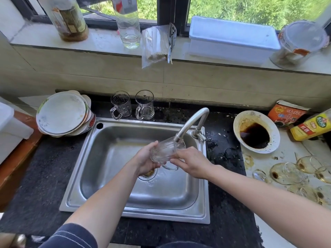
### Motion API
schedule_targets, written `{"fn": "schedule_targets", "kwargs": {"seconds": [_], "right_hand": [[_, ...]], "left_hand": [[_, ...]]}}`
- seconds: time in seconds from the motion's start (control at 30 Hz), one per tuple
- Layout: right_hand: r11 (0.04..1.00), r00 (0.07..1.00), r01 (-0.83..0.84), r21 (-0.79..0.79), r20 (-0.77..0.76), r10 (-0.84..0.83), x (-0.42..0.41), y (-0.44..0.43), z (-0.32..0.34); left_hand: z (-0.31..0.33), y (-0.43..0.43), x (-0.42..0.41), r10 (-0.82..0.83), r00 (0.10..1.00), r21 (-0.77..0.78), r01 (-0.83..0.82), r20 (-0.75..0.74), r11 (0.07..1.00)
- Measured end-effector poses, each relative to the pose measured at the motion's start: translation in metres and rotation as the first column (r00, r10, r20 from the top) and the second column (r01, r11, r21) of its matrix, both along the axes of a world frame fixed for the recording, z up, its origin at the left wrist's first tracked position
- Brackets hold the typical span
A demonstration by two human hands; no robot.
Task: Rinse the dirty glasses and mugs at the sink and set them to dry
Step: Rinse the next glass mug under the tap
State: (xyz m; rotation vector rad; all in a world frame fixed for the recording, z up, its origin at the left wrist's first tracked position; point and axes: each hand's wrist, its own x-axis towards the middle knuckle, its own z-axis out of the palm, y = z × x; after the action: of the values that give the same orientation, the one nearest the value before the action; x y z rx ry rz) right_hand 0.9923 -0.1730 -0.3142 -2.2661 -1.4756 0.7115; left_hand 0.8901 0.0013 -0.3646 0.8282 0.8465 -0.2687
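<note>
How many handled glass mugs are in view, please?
3. The left mug and right mug stand side by side behind the sink; the third mug is held by the left hand and right hand under the tap.

A home kitchen: a rectangular stainless-steel sink (136, 176) with a curved metal tap (192, 123) set in a speckled black stone bench (41, 176), stacked white plates (62, 114), sauce bottles on the windowsill (100, 42)

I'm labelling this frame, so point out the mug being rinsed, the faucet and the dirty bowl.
mug (163, 150): head view, on its ribbed glass side.
faucet (189, 122): head view, on its curved spout.
dirty bowl (254, 115): head view, on its white inner wall.
</note>
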Motion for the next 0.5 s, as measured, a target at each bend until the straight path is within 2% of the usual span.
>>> {"fn": "schedule_targets", "kwargs": {"seconds": [0.07,0.13,0.27,0.33,0.4,0.47,0.5], "right_hand": [[1.000,0.991,0.024,-0.008,-0.131,-0.025,-0.004,-0.001,0.005],[0.999,0.979,-0.039,-0.035,-0.200,0.031,-0.005,-0.002,0.010],[0.993,0.990,-0.073,-0.097,-0.127,0.061,0.004,-0.005,0.007],[0.999,0.991,-0.011,-0.042,-0.137,0.005,0.005,-0.003,0.002],[0.992,0.966,0.127,0.029,-0.230,-0.117,0.001,0.004,0.002],[0.967,0.917,0.243,0.071,-0.340,-0.206,-0.002,0.010,0.006],[0.968,0.908,0.244,0.065,-0.365,-0.205,-0.002,0.009,0.005]], "left_hand": [[-0.002,-0.002,0.002,-0.010,0.999,0.023,0.011,-0.050,1.000],[-0.004,-0.002,0.003,-0.010,0.993,0.048,0.015,-0.115,0.999],[-0.002,-0.001,0.001,-0.081,0.984,0.037,0.088,-0.157,0.995],[0.000,-0.003,0.000,-0.047,0.992,-0.049,0.042,-0.118,0.998],[-0.001,-0.003,0.000,0.040,0.999,-0.108,-0.042,-0.023,0.993],[0.001,-0.002,0.001,0.044,0.998,-0.102,-0.040,0.035,0.994],[0.000,-0.001,0.001,0.031,0.999,-0.085,-0.029,0.028,0.996]]}}
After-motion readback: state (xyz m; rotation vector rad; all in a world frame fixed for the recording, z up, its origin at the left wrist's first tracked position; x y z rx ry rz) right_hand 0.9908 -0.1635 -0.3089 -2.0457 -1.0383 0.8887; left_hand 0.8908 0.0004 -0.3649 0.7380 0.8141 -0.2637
